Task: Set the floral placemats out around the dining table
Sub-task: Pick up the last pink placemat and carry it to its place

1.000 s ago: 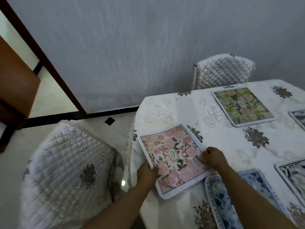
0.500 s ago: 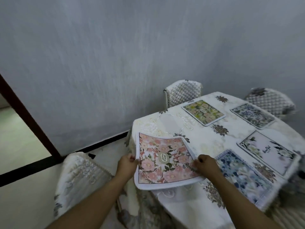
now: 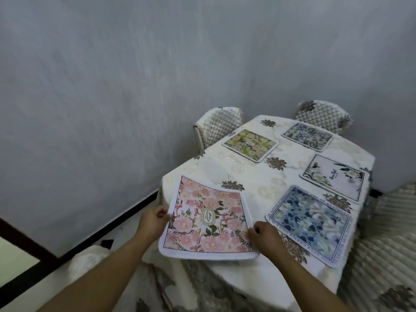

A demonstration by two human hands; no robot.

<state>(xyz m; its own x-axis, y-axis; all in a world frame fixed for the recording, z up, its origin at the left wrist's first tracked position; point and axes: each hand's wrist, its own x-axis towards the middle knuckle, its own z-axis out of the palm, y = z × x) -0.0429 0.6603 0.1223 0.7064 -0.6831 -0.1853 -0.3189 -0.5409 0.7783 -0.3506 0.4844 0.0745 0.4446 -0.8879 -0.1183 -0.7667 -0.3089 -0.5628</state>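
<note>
A pink floral placemat point(image 3: 208, 219) is held over the near left corner of the dining table point(image 3: 258, 183), bowed and lifted off the cloth. My left hand point(image 3: 155, 220) grips its left edge. My right hand point(image 3: 265, 238) grips its lower right edge. Lying flat on the table are a blue floral placemat point(image 3: 309, 224) at the near right, a white placemat point(image 3: 333, 177) with dark leaves behind it, a green-yellow placemat point(image 3: 249, 145) at the far left and a grey-blue placemat point(image 3: 307, 136) at the far end.
Quilted chair backs stand at the far left point(image 3: 218, 124) and far end point(image 3: 324, 115) of the table. A padded chair point(image 3: 87, 264) is at the near left below my left arm. Ribbed fabric point(image 3: 387, 244) lies at the right. A grey wall runs close behind.
The pink placemat has been lifted from the table corner and now hangs bowed between both hands. The view has pulled back and swung right, showing more of the table.
</note>
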